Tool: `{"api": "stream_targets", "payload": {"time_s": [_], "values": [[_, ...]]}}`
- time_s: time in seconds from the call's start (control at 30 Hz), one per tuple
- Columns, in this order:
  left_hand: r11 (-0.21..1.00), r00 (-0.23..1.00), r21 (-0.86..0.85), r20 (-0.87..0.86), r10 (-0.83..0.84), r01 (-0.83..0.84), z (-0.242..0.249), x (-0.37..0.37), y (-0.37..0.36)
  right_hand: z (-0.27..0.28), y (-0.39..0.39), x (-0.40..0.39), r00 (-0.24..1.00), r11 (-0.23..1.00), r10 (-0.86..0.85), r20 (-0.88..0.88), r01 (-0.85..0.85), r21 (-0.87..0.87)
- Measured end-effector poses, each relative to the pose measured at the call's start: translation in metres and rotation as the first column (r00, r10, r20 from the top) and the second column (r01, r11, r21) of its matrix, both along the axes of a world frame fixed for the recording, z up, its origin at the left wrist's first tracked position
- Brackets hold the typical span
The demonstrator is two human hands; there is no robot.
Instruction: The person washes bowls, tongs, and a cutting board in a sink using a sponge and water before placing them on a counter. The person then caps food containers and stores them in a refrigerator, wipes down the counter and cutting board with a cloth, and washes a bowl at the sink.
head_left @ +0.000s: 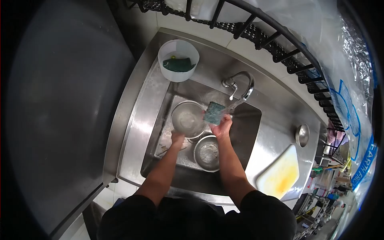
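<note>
**A sponge under running water at a metal sink**

A person in dark short sleeves (264, 212) is leaning over the sink (246, 130), both forearms reaching in. Nearest in the basin, a metal bowl (207, 154) is sitting close to the right wrist. Just beyond it, the left hand (178, 138) is touching the near rim of a wider bowl (187, 119); blur is hiding its fingers, so I cannot tell whether they are pinching. The right hand (222, 126) is holding a green sponge (214, 113) above the basin, beside that wider bowl, its fingers curling around the sponge's near edge. Water is running from the curved faucet (249, 86) and splashing by the sponge.

On the counter (266, 136) to the right, a white cutting board (280, 174) with a yellow stain is lying flat, and a small metal bowl (303, 135) is resting beyond it. At the far left corner of the sink, a white tub (179, 77) is holding something dark green (178, 65). Farther back, a black basket (280, 34) is holding clear plastic (328, 40).
</note>
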State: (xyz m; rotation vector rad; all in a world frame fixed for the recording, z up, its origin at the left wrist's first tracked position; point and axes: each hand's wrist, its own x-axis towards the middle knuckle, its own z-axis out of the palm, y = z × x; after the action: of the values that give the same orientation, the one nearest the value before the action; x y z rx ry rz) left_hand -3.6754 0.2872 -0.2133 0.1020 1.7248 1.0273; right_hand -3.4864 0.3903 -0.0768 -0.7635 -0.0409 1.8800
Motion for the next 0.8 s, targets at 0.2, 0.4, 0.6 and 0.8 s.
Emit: {"api": "stream_targets", "payload": {"time_s": [0.2, 0.4, 0.6, 0.8], "values": [[0.841, 0.982, 0.509, 0.126, 0.138, -0.183, 0.232, -0.042, 0.113, -0.008, 0.019, -0.03, 0.977, 0.995, 0.012, 0.213, -0.032, 0.089], [0.919, 0.898, 0.367, 0.44, -0.034, -0.145, 0.25, -0.091, 0.22, -0.016, -0.001, -0.051, 0.653, 0.985, 0.121, 0.748, 0.015, -0.173], [0.879, 0.966, 0.476, 0.237, -0.105, -0.021, 0.287, -0.085, 0.2, 0.055, -0.033, -0.088, 0.817, 0.978, 0.206, 0.539, -0.157, -0.136], [0.624, 0.903, 0.695, -0.427, -0.04, 0.356, 0.291, -0.074, 0.142, 0.118, -0.004, -0.104, 0.989, 0.989, 0.149, -0.006, -0.149, 0.002]]}}
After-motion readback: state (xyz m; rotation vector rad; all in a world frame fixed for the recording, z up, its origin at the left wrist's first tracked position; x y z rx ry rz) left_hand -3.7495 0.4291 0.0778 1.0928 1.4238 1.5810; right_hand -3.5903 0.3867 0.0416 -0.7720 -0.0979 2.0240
